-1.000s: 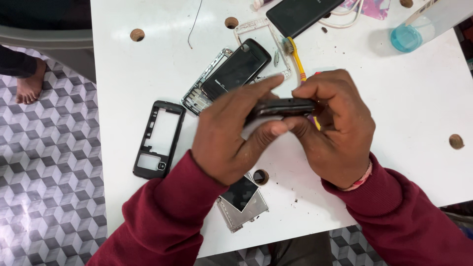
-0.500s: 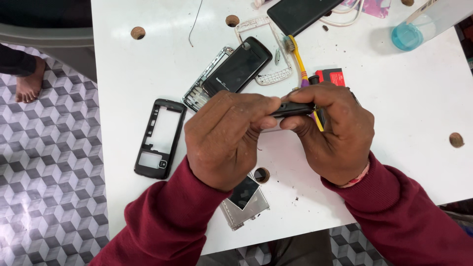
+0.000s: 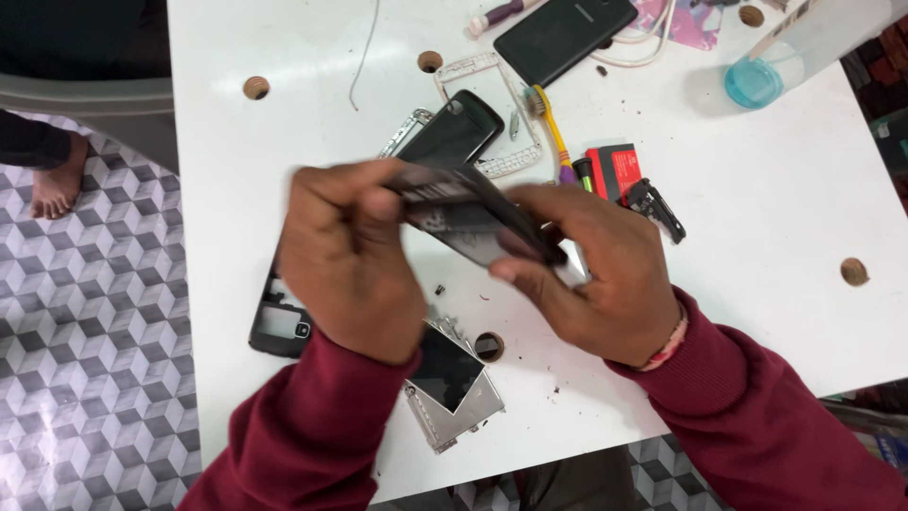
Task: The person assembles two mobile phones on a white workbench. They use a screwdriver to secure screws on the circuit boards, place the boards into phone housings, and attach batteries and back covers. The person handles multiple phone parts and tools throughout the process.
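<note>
Both my hands grip one dark phone part (image 3: pixel 463 213), blurred by motion, above the white table (image 3: pixel 757 246). My left hand (image 3: pixel 345 255) pinches its left end and my right hand (image 3: pixel 596 270) holds its right end with fingers curled under it. Beneath my left hand lies a black phone frame (image 3: pixel 274 326), mostly hidden. A metal-backed screen module (image 3: pixel 449 378) rests near the table's front edge between my wrists. A black phone (image 3: pixel 452 132) lies on a silvery frame just beyond my hands.
A yellow and purple screwdriver (image 3: pixel 553 132), a red battery (image 3: pixel 615 170) and a small black piece (image 3: pixel 657 208) lie right of the phone. A large black phone (image 3: pixel 565 36) and a blue-capped bottle (image 3: pixel 771 66) sit at the back. A bare foot (image 3: pixel 61 185) stands at the left.
The camera has moved closer. My hands have tilted the dark part and pulled it wider between them; the red battery and small black piece now show beside my right hand.
</note>
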